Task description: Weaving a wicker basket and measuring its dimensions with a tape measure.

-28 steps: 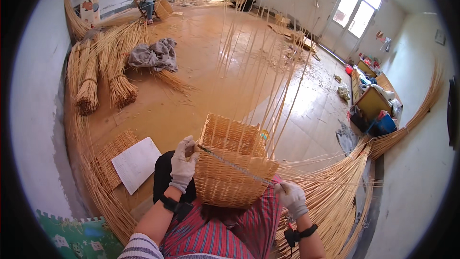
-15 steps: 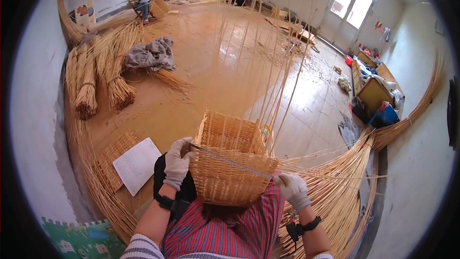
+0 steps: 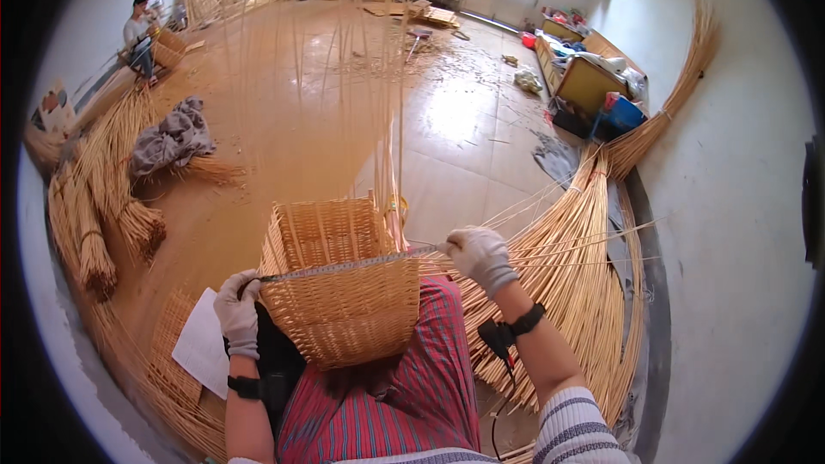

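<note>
A woven wicker basket (image 3: 348,314) rests on my lap, its opening facing up and away, with long upright canes rising from its far side. Along its near rim stretches a tape measure (image 3: 344,268). At the basket's left corner, my gloved left hand (image 3: 237,308) pinches one end of the tape. My gloved right hand (image 3: 481,256) grips the tape out past the right corner, a little off the basket. Red striped cloth (image 3: 387,408) covers my lap under the basket.
A large fan of loose canes (image 3: 559,283) spreads on the right. Cane bundles (image 3: 94,241) and a grey cloth (image 3: 174,136) lie at left. A white paper sheet (image 3: 203,344) is beside my left arm. A seated person (image 3: 142,39) works at the back left; another sits farther off.
My view has swung to the right. My right hand has risen and drawn the tape out past the basket's right corner; the tape now slopes up to the right instead of down.
</note>
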A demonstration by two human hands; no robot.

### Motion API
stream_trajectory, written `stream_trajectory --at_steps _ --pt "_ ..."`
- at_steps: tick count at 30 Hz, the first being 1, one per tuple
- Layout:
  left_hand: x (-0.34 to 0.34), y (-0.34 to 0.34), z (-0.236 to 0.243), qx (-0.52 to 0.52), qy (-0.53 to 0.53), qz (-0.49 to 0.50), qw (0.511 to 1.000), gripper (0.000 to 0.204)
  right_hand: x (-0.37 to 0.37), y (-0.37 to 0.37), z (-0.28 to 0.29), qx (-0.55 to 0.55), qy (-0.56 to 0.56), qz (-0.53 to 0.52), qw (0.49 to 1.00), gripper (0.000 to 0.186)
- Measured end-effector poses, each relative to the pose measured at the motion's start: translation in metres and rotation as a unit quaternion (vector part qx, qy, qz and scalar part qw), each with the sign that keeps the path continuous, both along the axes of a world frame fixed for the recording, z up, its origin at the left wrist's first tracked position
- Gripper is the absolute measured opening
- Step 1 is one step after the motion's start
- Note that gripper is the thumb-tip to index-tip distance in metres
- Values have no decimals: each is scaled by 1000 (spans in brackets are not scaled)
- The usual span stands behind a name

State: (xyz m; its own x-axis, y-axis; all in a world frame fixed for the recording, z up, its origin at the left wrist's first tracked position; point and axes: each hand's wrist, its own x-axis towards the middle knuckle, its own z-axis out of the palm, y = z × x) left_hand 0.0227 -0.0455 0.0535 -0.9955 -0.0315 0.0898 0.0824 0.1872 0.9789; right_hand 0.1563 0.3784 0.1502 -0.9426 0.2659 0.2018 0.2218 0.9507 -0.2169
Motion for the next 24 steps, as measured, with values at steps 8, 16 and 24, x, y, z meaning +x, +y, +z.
stream_trajectory --at_steps 8,16,24 --pt "0 0 1 -33 19 -3 999 19 -5 2 -31 2 -35 -46 998 32" --pt "0 -1 -8 -96 62 23 993 17 -2 5 -32 -10 -21 -46 999 30" --pt "-8 -8 -20 -71 38 1 997 40 11 -10 -10 5 58 -38 998 26"
